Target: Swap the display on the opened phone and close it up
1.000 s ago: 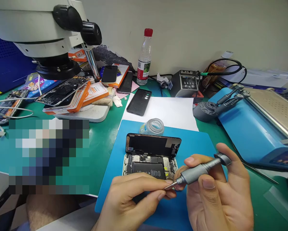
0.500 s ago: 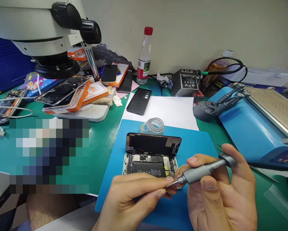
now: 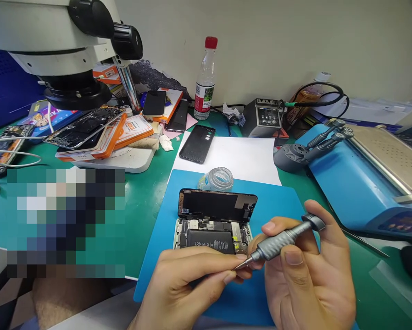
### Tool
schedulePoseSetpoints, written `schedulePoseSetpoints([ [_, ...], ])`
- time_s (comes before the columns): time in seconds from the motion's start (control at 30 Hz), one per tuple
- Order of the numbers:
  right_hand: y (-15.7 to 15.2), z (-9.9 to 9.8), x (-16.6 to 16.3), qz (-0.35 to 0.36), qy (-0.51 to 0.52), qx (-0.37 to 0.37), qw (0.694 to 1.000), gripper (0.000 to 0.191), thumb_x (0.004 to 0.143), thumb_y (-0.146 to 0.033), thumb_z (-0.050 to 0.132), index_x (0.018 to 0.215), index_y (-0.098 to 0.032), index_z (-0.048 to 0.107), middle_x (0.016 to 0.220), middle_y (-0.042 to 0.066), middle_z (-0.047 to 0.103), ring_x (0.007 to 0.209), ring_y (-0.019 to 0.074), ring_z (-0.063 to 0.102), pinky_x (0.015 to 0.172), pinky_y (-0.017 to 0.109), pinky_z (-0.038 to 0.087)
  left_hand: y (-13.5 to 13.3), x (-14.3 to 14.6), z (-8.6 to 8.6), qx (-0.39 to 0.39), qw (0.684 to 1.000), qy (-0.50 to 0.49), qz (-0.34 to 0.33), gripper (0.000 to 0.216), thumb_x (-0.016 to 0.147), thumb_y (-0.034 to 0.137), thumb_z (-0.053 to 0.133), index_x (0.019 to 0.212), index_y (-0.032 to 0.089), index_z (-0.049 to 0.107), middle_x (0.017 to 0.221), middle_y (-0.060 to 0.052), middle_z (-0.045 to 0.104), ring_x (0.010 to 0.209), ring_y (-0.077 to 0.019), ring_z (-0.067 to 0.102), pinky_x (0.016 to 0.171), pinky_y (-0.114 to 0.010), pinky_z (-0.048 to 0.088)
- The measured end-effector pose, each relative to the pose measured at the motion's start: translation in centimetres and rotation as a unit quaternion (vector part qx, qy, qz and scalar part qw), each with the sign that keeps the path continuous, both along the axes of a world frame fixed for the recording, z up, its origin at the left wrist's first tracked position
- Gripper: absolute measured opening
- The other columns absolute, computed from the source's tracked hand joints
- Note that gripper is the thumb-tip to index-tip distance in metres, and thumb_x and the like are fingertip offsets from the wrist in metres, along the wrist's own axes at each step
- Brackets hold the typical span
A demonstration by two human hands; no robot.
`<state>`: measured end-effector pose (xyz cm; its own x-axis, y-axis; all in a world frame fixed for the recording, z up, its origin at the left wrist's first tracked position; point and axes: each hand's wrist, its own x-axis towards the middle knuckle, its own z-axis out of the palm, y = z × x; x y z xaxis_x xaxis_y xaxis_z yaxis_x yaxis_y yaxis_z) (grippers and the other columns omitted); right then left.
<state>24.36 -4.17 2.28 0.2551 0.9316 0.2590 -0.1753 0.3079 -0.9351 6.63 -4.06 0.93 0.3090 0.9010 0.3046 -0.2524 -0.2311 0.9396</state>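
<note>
My right hand [image 3: 305, 270] holds a grey precision screwdriver [image 3: 278, 244] aslant, with a finger on its round end cap and the thumb beside the shaft. The screwdriver's thin tip points down-left to the pinched thumb and forefinger of my left hand [image 3: 188, 284]. Whether that pinch holds the tip or some small part is hidden. Just behind my hands lies an opened phone [image 3: 188, 224], its black battery [image 3: 211, 240] and boards showing. Its screen [image 3: 216, 205] is raised along the far edge and leans against a glass jar [image 3: 219, 178]. My left fingers cover the phone's near edge.
A blue mat [image 3: 158, 229] lies under the phone. Behind it are white paper [image 3: 243, 151], a black phone cover [image 3: 197, 144] and a water bottle [image 3: 205, 87]. A microscope [image 3: 61, 50] overhangs stacked phones at left. A screwdriver stand [image 3: 292, 156] and blue machine [image 3: 347, 183] are at right.
The view has shifted slightly. The screwdriver's rear end and my right hand have moved a little to the left, while its tip stays at my left fingers.
</note>
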Motion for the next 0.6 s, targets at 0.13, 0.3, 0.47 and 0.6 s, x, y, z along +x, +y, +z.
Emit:
schedulePoseSetpoints([
  [0.13,0.12,0.06,-0.12,0.014,0.018,0.017,1.0,0.039,0.12,-0.025,0.066,0.156,-0.037,0.06,0.107,0.006,0.065,0.07,0.0153,0.066,0.061,0.023,0.064,-0.03,-0.02,0.07,0.003,1.0,0.002,-0.002,0.054,0.103,-0.003,0.067,0.14,0.035,0.08,0.119,0.002,0.085,0.106,-0.0125,0.083,0.099,-0.017,0.063],
  [0.3,0.25,-0.01,-0.02,0.013,0.023,0.001,1.0,0.04,0.119,-0.027,0.067,0.157,-0.036,0.059,0.108,0.006,0.064,0.069,0.0166,0.066,0.057,0.025,0.064,0.23,0.01,0.36,0.02,1.0,-0.004,0.004,0.052,0.101,-0.006,0.069,0.138,0.029,0.082,0.118,-0.001,0.086,0.106,-0.0138,0.084,0.099,-0.017,0.063],
  [0.47,0.37,-0.03,0.29,0.014,0.034,-0.007,0.999,0.038,0.119,-0.028,0.066,0.156,-0.033,0.06,0.107,0.007,0.065,0.068,0.0164,0.065,0.055,0.024,0.064,0.13,0.32,-0.21,0.048,0.999,0.0,0.011,0.05,0.102,-0.002,0.07,0.141,0.027,0.08,0.117,-0.003,0.086,0.103,-0.0156,0.084,0.096,-0.018,0.064],
  [0.6,0.89,0.81,0.86,-0.102,-0.023,0.042,0.994,0.04,0.117,-0.024,0.072,0.156,-0.03,0.062,0.111,0.007,0.068,0.086,0.0178,0.069,0.065,0.022,0.065,-0.68,0.94,-0.17,-0.005,0.997,0.027,0.07,0.044,0.107,0.004,0.069,0.137,0.033,0.081,0.118,0.005,0.086,0.108,-0.0096,0.082,0.1,-0.012,0.058],
])
